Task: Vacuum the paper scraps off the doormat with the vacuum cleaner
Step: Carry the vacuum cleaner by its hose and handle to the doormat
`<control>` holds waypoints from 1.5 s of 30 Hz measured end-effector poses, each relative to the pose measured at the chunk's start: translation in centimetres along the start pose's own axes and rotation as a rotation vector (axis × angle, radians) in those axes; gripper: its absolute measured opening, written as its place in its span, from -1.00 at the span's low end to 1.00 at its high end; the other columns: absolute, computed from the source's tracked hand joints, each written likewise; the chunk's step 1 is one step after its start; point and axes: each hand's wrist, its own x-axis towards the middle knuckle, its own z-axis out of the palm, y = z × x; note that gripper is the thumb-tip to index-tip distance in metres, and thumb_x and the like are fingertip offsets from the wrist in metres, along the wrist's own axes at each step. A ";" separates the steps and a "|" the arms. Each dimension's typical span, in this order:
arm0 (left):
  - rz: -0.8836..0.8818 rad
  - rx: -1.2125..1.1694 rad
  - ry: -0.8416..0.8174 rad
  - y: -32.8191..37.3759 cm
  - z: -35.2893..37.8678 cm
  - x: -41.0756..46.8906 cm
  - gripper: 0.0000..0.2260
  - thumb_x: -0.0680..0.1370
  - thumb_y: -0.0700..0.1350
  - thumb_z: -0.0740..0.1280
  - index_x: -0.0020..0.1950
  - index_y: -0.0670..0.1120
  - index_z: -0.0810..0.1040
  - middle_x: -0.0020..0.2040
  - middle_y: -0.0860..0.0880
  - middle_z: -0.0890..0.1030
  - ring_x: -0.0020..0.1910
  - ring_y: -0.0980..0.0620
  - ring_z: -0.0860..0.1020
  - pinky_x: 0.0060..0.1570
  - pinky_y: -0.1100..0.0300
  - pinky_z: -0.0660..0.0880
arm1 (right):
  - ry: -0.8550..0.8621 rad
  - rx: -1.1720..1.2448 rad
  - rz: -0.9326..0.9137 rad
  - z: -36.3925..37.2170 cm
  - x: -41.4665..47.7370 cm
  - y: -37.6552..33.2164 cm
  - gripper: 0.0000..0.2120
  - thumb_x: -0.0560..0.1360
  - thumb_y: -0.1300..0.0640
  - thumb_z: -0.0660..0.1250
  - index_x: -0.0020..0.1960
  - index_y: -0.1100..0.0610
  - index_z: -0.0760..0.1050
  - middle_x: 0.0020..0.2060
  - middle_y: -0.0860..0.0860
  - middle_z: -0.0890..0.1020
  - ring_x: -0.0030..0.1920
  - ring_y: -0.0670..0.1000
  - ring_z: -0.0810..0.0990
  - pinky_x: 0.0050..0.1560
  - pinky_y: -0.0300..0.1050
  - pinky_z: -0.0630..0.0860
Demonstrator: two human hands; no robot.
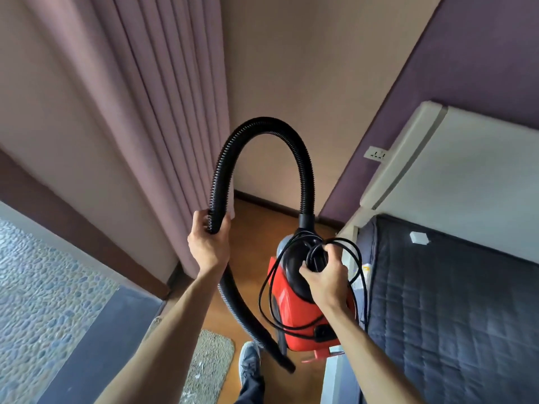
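A red vacuum cleaner (294,313) hangs above the wooden floor, carried by its black top handle in my right hand (326,282), which also grips loops of the black power cord (357,266). My left hand (208,243) is shut on the black ribbed hose (262,128), which arches up from the vacuum's top and trails down past my wrist to a nozzle end (287,365) near the floor. The grey doormat (211,363) lies below at bottom centre, with small white paper scraps on it.
Pink curtains (163,112) hang at left beside a pebbled floor area (38,287). A bed with a dark quilted cover (455,310) and white headboard fills the right. A wall socket (375,154) sits on the purple wall. My shoe (249,363) stands next to the mat.
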 end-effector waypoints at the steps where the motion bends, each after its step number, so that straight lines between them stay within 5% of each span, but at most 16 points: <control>1: -0.008 -0.011 0.010 0.0 0.0 0.8 -0.75 0.49 -0.02 0.49 -0.08 -0.09 0.46 -0.27 0.08 0.58 -0.39 0.16 0.50 -0.38 0.24 0.40 | -0.006 -0.006 -0.015 0.4 0.6 -0.7 -0.65 0.32 0.17 0.55 -0.03 0.01 0.44 -0.25 -0.13 0.57 -0.24 -0.06 0.57 -0.27 -0.37 0.38; 5: -0.040 -0.019 0.026 0.0 -0.5 3.4 -0.77 0.50 -0.05 0.48 -0.06 -0.11 0.46 -0.28 0.11 0.57 -0.40 0.24 0.52 -0.43 0.39 0.37 | -0.034 -0.007 -0.069 1.9 2.3 -3.1 -0.63 0.32 0.19 0.54 -0.07 -0.03 0.40 -0.27 -0.29 0.47 -0.27 -0.28 0.50 -0.29 -0.52 0.35; 10: -0.071 -0.008 0.083 -0.8 -2.2 6.0 -0.75 0.50 -0.06 0.48 -0.01 -0.19 0.49 -0.20 -0.02 0.62 -0.36 0.15 0.52 -0.44 0.55 0.34 | -0.067 -0.027 -0.140 4.0 4.3 -5.7 -0.65 0.30 0.25 0.56 0.02 0.16 0.52 -0.22 -0.22 0.51 -0.24 -0.21 0.48 -0.22 -0.61 0.32; 16: -0.166 0.005 0.219 -4.0 -5.5 7.2 -0.75 0.49 -0.02 0.48 0.01 -0.13 0.50 -0.18 0.03 0.61 -0.26 0.06 0.55 -0.33 0.32 0.38 | -0.208 -0.059 -0.259 7.2 4.9 -7.6 -0.66 0.30 0.27 0.57 0.01 0.19 0.53 -0.14 -0.08 0.58 -0.14 -0.18 0.48 -0.15 -0.64 0.31; 19: -0.200 0.032 0.275 -5.5 -7.1 6.9 -0.74 0.50 -0.02 0.48 0.01 -0.15 0.51 -0.18 0.04 0.59 -0.28 0.10 0.52 -0.36 0.47 0.31 | -0.272 -0.052 -0.291 8.7 4.7 -8.3 -0.66 0.30 0.29 0.56 0.01 0.20 0.53 -0.13 -0.08 0.56 -0.12 -0.08 0.54 -0.16 -0.65 0.30; 21: -0.225 0.031 0.302 -6.3 -7.8 6.4 -0.75 0.49 -0.01 0.48 0.00 -0.12 0.50 -0.20 0.07 0.58 -0.32 0.16 0.50 -0.35 0.37 0.35 | -0.314 -0.033 -0.293 9.5 4.3 -8.4 -0.64 0.31 0.30 0.56 0.05 0.23 0.52 -0.11 -0.07 0.56 -0.09 -0.08 0.52 -0.15 -0.66 0.30; 29: -0.319 0.065 0.462 -8.7 -9.8 3.8 -0.76 0.47 0.09 0.46 -0.04 -0.01 0.50 -0.23 0.03 0.65 -0.25 -0.02 0.62 -0.25 0.12 0.54 | -0.486 0.045 -0.327 12.7 3.9 -7.6 -0.64 0.32 0.30 0.55 0.05 0.21 0.51 -0.12 -0.04 0.59 -0.10 -0.05 0.57 -0.13 -0.59 0.39; 34: -0.342 0.114 0.605 -9.2 -9.9 0.7 -0.77 0.49 0.01 0.48 0.00 -0.06 0.51 -0.23 0.06 0.60 -0.28 0.06 0.54 -0.23 0.17 0.45 | -0.570 0.044 -0.384 14.5 4.7 -6.2 -0.63 0.31 0.25 0.56 0.04 0.18 0.50 -0.14 -0.01 0.62 -0.13 -0.01 0.59 -0.07 -0.16 0.56; 45: -0.471 0.126 0.797 -12.0 -4.0 -8.2 -0.72 0.50 0.06 0.47 -0.01 -0.08 0.47 -0.26 0.08 0.57 -0.29 0.01 0.59 -0.33 0.12 0.52 | -0.733 0.057 -0.474 15.8 6.4 -0.8 -0.61 0.35 0.17 0.54 0.10 0.14 0.47 -0.14 -0.10 0.56 -0.14 -0.04 0.54 -0.14 -0.22 0.45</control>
